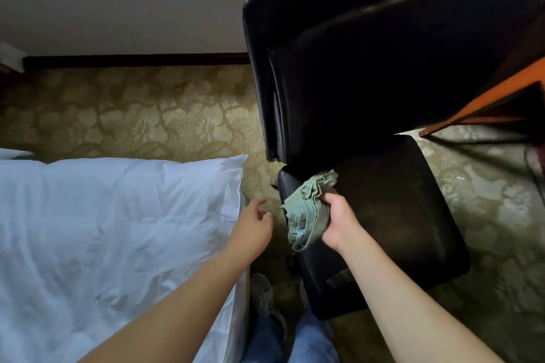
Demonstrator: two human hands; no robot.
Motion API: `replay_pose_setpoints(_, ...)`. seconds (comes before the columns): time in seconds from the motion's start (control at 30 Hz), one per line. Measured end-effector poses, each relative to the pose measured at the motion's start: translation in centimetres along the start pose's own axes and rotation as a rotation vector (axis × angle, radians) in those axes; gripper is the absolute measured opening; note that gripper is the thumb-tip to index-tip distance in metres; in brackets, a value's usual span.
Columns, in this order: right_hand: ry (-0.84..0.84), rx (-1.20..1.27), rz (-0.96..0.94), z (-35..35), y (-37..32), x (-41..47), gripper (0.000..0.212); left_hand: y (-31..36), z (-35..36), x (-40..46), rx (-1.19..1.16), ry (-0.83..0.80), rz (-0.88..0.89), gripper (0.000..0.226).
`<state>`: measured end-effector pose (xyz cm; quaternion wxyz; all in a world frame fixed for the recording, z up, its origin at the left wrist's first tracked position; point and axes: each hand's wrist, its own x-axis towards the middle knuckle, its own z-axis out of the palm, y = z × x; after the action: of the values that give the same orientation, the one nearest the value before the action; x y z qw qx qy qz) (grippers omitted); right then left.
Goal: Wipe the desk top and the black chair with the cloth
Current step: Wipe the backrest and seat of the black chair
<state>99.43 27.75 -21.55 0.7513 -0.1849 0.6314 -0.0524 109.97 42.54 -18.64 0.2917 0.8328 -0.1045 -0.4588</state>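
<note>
The black leather chair (392,215) fills the right half of the view, its seat below and its tall backrest (339,53) above. My right hand (339,221) grips a crumpled green cloth (306,209) and holds it against the seat's left edge. My left hand (255,222) hovers over the gap between the bed and the chair, fingers loosely curled, holding nothing. An orange-brown wooden edge, apparently the desk (483,97), shows at the far right beside the backrest.
A bed with white bedding (118,230) takes up the lower left, close to the chair. Patterned carpet (147,115) covers the floor up to a dark skirting board and pale wall. My shoe (261,295) and jeans stand between bed and chair.
</note>
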Motion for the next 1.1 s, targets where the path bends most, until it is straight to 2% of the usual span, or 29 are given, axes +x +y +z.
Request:
replay_pose_setpoints(0.37, -0.024, -0.251, -0.108, -7.4, -3.6, 0.5, 0.036, -0.1, 6.5, -1.6, -0.021, -0.002, -0.023, 0.044)
replay_pose_setpoints(0.6, -0.108, -0.409, -0.141, -12.2, -4.4, 2.8, 0.034, -0.8, 13.6, -2.3, -0.183, 0.077, -0.069, 0.041)
replay_pose_setpoints(0.73, -0.145, -0.543, -0.246, -13.5, -5.1, 4.5, 0.045, -1.6, 16.0, -1.6, -0.222, 0.127, -0.05, 0.041)
replay_pose_setpoints(0.9, -0.088, -0.723, -0.412, -14.3, -5.7, 6.2, 0.055, -3.7, 17.3, 0.5, -0.309, 0.183, -0.054, 0.038)
replay_pose_setpoints(1.1, -0.078, -1.179, -0.694, -13.1, -4.9, 9.5, 0.061, -7.3, 17.9, 4.1, -0.436, 0.259, -0.059, 0.038)
